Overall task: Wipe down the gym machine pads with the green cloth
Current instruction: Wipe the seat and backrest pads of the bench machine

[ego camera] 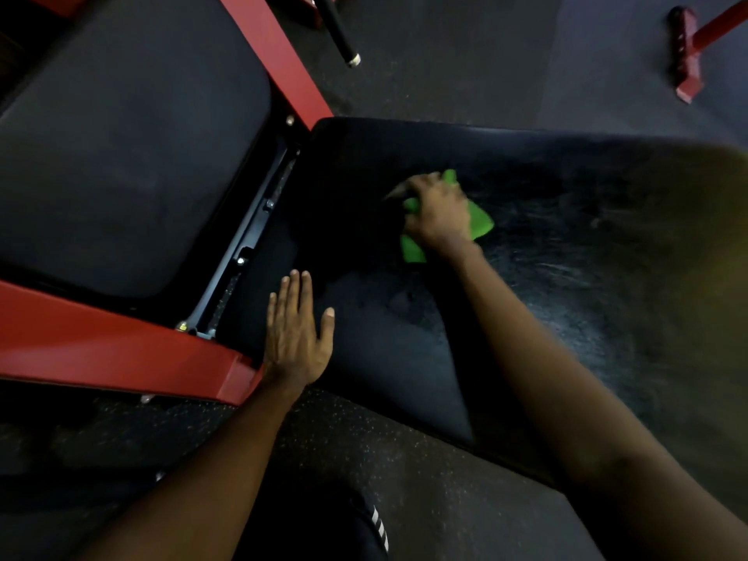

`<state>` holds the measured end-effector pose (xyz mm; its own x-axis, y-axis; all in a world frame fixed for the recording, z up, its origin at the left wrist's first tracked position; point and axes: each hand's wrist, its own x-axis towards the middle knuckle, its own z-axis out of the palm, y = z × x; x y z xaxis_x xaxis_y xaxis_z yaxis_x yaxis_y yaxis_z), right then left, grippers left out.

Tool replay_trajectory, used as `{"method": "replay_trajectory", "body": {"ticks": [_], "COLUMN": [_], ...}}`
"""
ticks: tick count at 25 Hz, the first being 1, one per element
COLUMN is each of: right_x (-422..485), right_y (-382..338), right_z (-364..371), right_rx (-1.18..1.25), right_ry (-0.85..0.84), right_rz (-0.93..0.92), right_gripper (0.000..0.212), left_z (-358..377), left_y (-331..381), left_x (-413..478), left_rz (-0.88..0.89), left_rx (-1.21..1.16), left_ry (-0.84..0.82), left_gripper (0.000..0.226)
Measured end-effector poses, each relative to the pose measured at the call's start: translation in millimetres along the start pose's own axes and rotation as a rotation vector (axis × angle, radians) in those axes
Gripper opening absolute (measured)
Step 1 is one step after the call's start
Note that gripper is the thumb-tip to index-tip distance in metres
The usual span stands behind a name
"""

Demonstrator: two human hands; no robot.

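Observation:
A bright green cloth lies bunched on the large black seat pad in the middle of the view. My right hand sits on top of the cloth with its fingers curled round it, pressing it to the pad. Most of the cloth is hidden under the hand. My left hand rests flat on the pad's near left corner, fingers straight and spread. A second black pad, the backrest, lies to the left across a gap.
Red steel frame beams run along the left and across the lower left. A black bar with a metal tip hangs at the top. A red machine foot stands at the top right on the dark rubber floor.

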<state>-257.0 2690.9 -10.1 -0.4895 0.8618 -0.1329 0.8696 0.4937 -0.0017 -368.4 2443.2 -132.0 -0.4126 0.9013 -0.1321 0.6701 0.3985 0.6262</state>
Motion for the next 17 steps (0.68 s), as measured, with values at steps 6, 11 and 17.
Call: {"method": "replay_trajectory", "body": {"ticks": [6,11,17], "right_x": [22.0,-10.7,17.6], "right_y": [67.8,-32.8,11.8], "right_z": [-20.6,24.5,1.7], "right_rx": [-0.028,0.052,-0.028], "right_ry": [0.214,0.036,0.063], "right_rz": [0.352,0.103,0.109], "right_gripper": [0.035,0.034,0.039], "left_z": [-2.2,-0.9,-2.2], "left_y": [0.1,-0.5,-0.5], "left_x": [0.4,-1.0,0.3], "left_rz": [-0.011,-0.004,-0.006], "left_rx": [0.014,-0.002,-0.005], "left_ry": [-0.021,0.001,-0.003], "left_gripper": [0.075,0.073,0.075]}}
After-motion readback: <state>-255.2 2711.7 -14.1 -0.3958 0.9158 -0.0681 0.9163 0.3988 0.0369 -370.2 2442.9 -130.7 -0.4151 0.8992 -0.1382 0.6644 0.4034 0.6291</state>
